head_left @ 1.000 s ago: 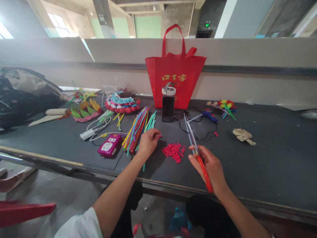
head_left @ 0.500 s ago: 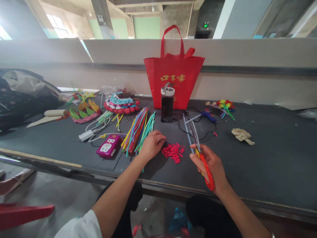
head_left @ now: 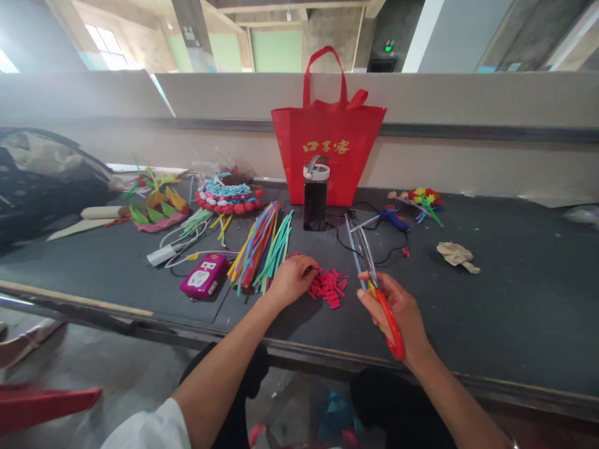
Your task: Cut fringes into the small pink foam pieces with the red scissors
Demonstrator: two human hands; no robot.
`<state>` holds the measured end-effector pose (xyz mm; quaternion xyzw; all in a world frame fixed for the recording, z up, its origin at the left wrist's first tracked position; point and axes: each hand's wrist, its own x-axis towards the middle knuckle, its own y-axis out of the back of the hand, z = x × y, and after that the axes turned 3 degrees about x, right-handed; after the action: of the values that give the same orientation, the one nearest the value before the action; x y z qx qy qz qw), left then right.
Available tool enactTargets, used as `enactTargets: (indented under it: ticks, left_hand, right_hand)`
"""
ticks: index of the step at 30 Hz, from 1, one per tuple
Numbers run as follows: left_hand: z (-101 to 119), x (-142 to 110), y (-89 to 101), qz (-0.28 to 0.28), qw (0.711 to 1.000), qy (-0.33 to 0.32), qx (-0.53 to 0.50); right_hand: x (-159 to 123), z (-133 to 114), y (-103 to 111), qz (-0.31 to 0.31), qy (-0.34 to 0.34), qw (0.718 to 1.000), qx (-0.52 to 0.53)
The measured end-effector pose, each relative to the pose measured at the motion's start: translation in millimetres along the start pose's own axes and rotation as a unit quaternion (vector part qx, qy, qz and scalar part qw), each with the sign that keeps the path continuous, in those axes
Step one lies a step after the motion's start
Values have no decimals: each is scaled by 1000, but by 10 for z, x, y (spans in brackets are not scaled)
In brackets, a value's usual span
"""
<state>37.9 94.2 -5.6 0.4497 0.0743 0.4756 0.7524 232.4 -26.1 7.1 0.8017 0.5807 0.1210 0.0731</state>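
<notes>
My left hand point(head_left: 294, 280) is at the left edge of a small heap of short red pieces point(head_left: 332, 288) on the dark table. Its fingers are curled in and pressed together, and whatever they may hold is hidden. A bit of red shows just behind the knuckles. My right hand point(head_left: 397, 312) grips a pair of scissors point(head_left: 393, 330) by its red and yellow handles, blades pointing away from me. Thin clear sticks point(head_left: 352, 240) lie beside the blades. Left of my left hand lies a bundle of coloured pipe cleaners point(head_left: 257, 249).
A phone point(head_left: 315, 207) leans on a white-lidded cup before a red bag point(head_left: 330, 137). A blue glue gun point(head_left: 394, 219) with its cord lies behind the scissors. A purple power box point(head_left: 204, 276), craft flowers point(head_left: 423, 201) and crumpled paper point(head_left: 457, 255) are on the table.
My left hand has moved slightly right, onto the edge of the red heap, and a bit of red now shows behind it. The right hand and scissors have hardly moved.
</notes>
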Motion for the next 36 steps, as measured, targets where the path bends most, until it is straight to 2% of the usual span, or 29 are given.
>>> enactTargets:
  ticks: [3,5,8,11,13,15,20,27,36]
  left_hand:
    - [83,-18,10,36,990,82,-108]
    - [157,-47,7,66,957,137,-246]
    - [295,-121,-5,83,851,191,-482]
    - [438,-207,-31,73,744,200,-633]
    - [518,-253,-55,58,698,189,-688]
    - [577,-283,-79,46,673,180,-716]
    - [624,-319,-125,39,658,169,-732]
    - [622,-345,-174,18,650,156,-744]
    - [629,-342,-171,19,653,151,-742]
  right_hand:
    - [-24,30,-13,7,29,999,-45]
    - [-45,73,-39,23,74,992,-101]
    - [-70,139,-92,46,159,968,-189]
    - [-74,175,-136,42,217,947,-232]
    - [-68,185,-157,30,234,941,-242]
    - [-64,194,-174,18,237,940,-244]
    - [-75,222,-197,-2,225,940,-256]
    - [-87,244,-196,4,238,937,-254]
    - [-95,242,-187,9,219,941,-256]
